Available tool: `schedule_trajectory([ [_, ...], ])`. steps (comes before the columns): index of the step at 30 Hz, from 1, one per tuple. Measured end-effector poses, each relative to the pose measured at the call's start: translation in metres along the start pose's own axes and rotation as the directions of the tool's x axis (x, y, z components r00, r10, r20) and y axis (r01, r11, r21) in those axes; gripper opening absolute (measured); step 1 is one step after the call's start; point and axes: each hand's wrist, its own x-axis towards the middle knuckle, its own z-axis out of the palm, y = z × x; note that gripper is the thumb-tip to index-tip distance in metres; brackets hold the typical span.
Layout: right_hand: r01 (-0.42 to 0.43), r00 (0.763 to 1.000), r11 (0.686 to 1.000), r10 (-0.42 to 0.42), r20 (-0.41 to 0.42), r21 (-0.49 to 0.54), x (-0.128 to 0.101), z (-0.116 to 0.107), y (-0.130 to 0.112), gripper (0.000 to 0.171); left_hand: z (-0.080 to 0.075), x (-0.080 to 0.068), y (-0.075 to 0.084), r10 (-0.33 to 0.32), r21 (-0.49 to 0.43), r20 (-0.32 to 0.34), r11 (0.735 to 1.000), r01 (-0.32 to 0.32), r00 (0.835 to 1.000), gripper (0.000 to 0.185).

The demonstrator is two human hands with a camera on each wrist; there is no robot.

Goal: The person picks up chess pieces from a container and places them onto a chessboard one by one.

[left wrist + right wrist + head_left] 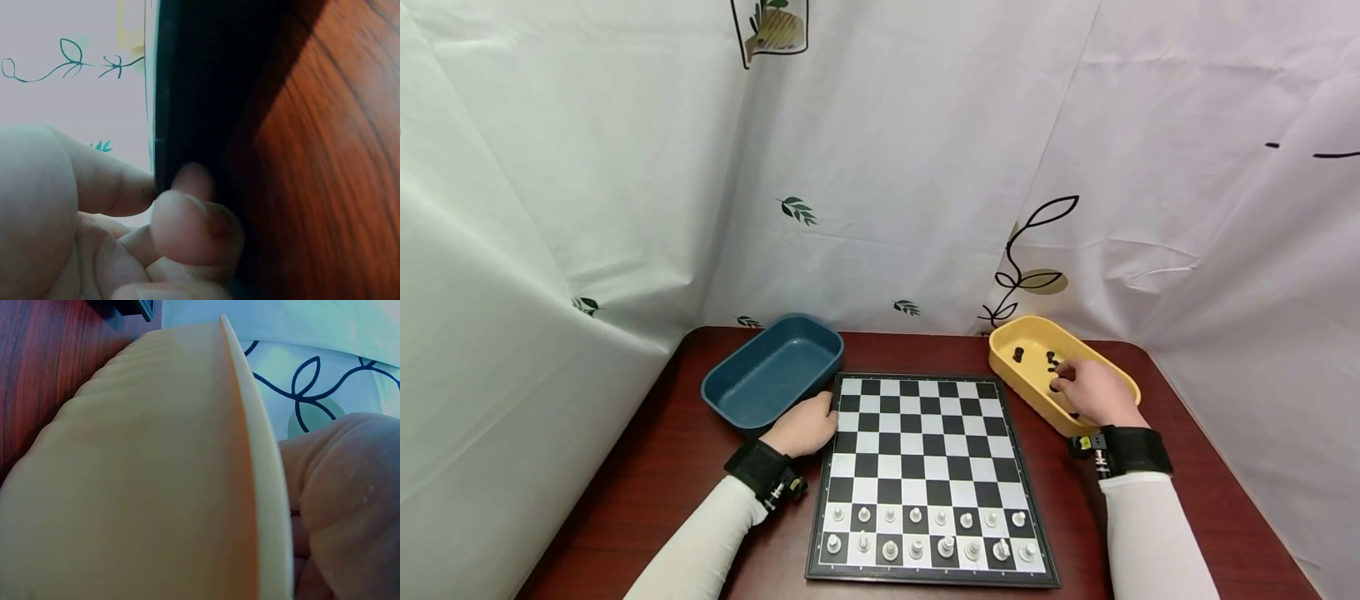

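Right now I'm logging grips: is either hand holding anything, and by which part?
The left hand grips the chessboard by its left edge. The right hand is inside the yellow tray among dark pieces; a hold cannot be told.

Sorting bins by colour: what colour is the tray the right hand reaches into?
Yellow tray, seen best in the head view.

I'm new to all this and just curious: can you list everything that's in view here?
Chessboard: one, black and white, middle of the table.
White chess pieces: sixteen, two rows at the board's near edge.
Black chess pieces: a few, exact count unclear, in the yellow tray.
Yellow tray: one, right of the board.
Blue tray: one, left of the board.
Table: one, reddish-brown wood.
Curtain: white with leaf prints, behind.
Left hand: touches the board's left edge.
Right hand: reaches into the yellow tray.
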Motion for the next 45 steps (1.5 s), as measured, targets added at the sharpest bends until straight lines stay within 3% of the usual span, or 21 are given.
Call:
schedule_trajectory([
  [10,0.04,0.989,0.999,-0.037,-0.142,0.023,-0.001,-0.006,-0.016,0.022,0.0,0.0,-0.002,0.009,-0.024,0.003,1.0,-0.009,1.0,0.041],
  [16,0.094,0.968,0.996,-0.089,-0.236,0.01,-0.003,-0.006,-0.027,0.02,0.0,-0.001,-0.001,0.009,-0.015,0.003,1.0,-0.009,1.0,0.04],
  [22,0.13,0.953,0.991,-0.121,-0.276,0.013,-0.003,-0.005,-0.04,0.017,-0.001,0.001,-0.002,0.013,0.004,-0.008,1.0,-0.013,1.0,0.041],
  [30,0.265,0.912,0.964,-0.249,-0.325,0.004,0.0,0.004,-0.06,0.014,0.0,0.0,-0.001,0.004,-0.003,-0.008,1.0,-0.004,1.0,0.042],
  [35,0.319,0.896,0.947,-0.292,-0.336,0.029,0.004,0.017,-0.074,0.012,0.001,-0.001,-0.002,-0.001,-0.006,-0.01,1.0,0.001,1.0,0.039],
  [45,0.353,0.917,0.929,-0.319,-0.238,0.114,0.007,0.038,-0.099,0.013,0.0,-0.001,0.0,-0.002,-0.002,-0.014,1.0,0.002,1.0,0.038],
])
